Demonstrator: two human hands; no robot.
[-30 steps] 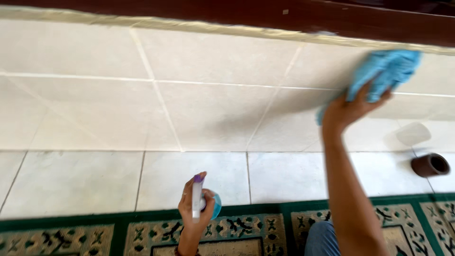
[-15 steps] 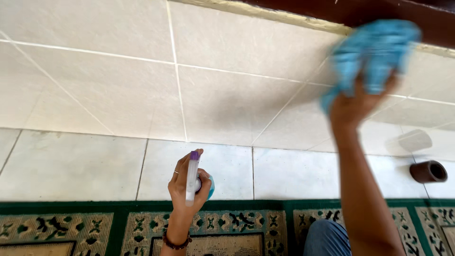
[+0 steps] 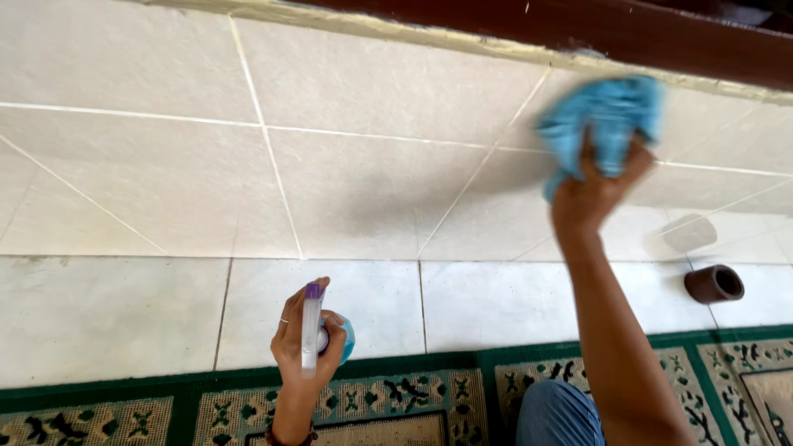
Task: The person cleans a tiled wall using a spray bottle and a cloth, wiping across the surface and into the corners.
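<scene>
Pale tiled wall [image 3: 149, 165] meeting tiled floor, green patterned rug [image 3: 413, 396] below, your left hand [image 3: 299, 347] closed round a spray bottle [image 3: 311, 329], your right hand [image 3: 591, 194] clutching a blue cloth [image 3: 603, 124] against the wall, lower than half a second ago, brown pipe stub [image 3: 714, 284] far right.

The blue cloth [image 3: 607, 124] is motion-blurred (edges smeared); the spray bottle [image 3: 311, 329] body hides behind fingers.

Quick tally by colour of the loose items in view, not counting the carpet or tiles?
Blue: 1, cleaning cloth in the right hand
Clear with purple tip: 1, spray bottle in the left hand
Brown: 1, short pipe piece
Total: 3
</scene>
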